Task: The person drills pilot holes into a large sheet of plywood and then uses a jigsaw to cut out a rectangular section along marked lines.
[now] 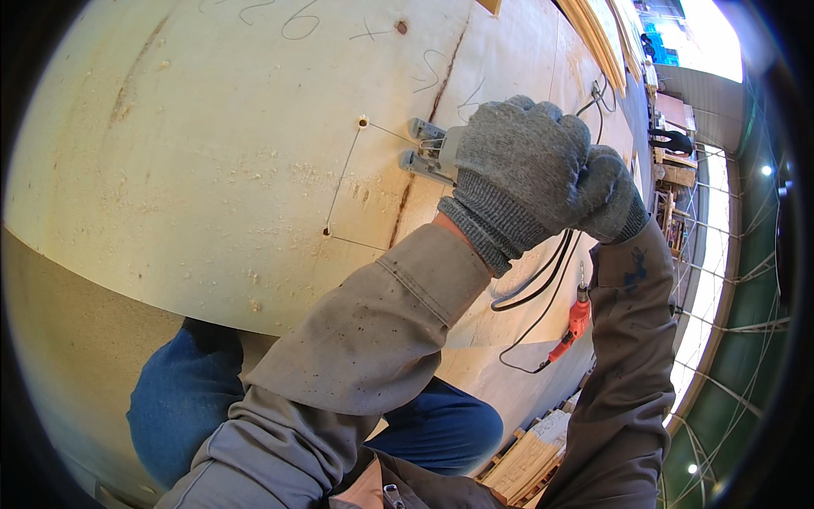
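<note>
Two gloved hands meet over one grey jigsaw (448, 148); the left hand (521, 161) is curled firmly round its body, while the right hand (609, 193) is closed up against the left (what those fingers grip is hidden, so I cannot tell). The jigsaw sits on a pale plywood sheet (237, 102), its forked front showing just left of the left hand and the rest covered; its long axis runs roughly crosswise, prongs pointing left; the relation that seems to count most is that fork against the upper drilled hole (363, 123), which lies near, to the left and slightly higher in view, with a short pencil line (390, 133) between them; the left hand is the nearer one to it.

Both gloves are fuzzy grey knit with ribbed cuffs; the prongs are smooth and round-ended; the plywood carries a brown knot (401, 27), a dark ragged seam (441, 72) and crumbs of sawdust (254, 304); a lower drilled hole (326, 231) is small and dark; a slim red drill (570, 329) lies near the right sleeve (632, 339), well apart from the jigsaw.
</note>
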Available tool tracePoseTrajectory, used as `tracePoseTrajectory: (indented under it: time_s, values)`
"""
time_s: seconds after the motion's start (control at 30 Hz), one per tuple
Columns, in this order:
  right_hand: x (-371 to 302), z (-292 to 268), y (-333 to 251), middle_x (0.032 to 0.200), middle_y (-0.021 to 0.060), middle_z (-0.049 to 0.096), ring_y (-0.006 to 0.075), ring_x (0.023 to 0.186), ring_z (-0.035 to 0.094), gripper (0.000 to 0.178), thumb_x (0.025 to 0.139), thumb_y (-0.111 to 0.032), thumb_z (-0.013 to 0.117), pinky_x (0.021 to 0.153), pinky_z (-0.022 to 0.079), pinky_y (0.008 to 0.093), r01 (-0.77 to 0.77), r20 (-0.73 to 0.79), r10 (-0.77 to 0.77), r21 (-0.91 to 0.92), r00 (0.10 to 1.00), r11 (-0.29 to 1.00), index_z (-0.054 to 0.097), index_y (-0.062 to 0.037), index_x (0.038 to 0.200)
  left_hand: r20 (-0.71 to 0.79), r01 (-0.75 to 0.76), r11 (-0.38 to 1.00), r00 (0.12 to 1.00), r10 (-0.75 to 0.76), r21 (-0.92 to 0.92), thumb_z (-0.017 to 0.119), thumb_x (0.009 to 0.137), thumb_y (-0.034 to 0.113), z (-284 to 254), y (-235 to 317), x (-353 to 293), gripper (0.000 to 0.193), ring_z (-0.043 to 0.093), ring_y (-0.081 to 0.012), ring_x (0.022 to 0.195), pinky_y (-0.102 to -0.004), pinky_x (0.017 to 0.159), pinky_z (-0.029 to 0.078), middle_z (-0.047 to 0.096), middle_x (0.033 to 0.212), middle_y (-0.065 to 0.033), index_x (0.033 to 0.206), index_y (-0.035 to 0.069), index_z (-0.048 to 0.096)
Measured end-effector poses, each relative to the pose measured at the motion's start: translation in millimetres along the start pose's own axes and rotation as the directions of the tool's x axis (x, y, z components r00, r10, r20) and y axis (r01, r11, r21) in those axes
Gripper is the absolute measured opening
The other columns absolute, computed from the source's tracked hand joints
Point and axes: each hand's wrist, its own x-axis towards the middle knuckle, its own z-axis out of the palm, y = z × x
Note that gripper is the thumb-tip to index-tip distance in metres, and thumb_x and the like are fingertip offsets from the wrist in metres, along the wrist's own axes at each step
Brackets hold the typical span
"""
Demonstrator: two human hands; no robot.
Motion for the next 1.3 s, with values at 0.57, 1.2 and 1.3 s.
tracePoseTrajectory:
  time_s: [0.57,1.2,1.3]
  values:
    - [-8.2,3.6,-8.5,0.099,0.007,0.076,0.0187,0.089,0.072,0.036,0.071,-0.007,0.091,0.084,0.062,0.0353,-0.098,-0.037,0.103,0.108,0.994,0.989,0.075,-0.0025,0.103,0.028,-0.004,0.999,1.0,0.005,-0.052,0.068,0.091,0.061,-3.7,1.2,5.2,0.057,0.061,-0.0257,0.06,-0.0426,0.056,0.051,0.059,0.063,-0.0107,0.066,0.01,0.065]
    - [-4.4,6.6,-10.0,0.102,0.007,0.075,0.0182,0.092,0.071,0.038,0.071,-0.006,0.091,0.085,0.062,0.0356,-0.097,-0.03,0.1,0.09,0.995,0.991,0.075,-0.0039,0.106,0.053,0.015,0.997,0.999,-0.011,-0.072,0.071,0.088,0.062,-11.4,-2.1,5.8,0.054,0.063,-0.0267,0.063,-0.0429,0.057,0.051,0.061,0.066,-0.01,0.071,0.011,0.067]
    - [-5.0,4.9,-4.7,0.102,0.0069,0.075,0.0176,0.092,0.071,0.038,0.071,-0.006,0.091,0.085,0.062,0.0352,-0.115,-0.015,0.119,0.137,0.993,0.984,0.075,-0.0037,0.106,0.048,0.01,0.999,0.999,-0.008,-0.046,0.071,0.088,0.062,-13.9,-0.4,6.2,0.054,0.062,-0.0255,0.062,-0.0424,0.056,0.051,0.061,0.065,-0.0092,0.07,0.011,0.066]
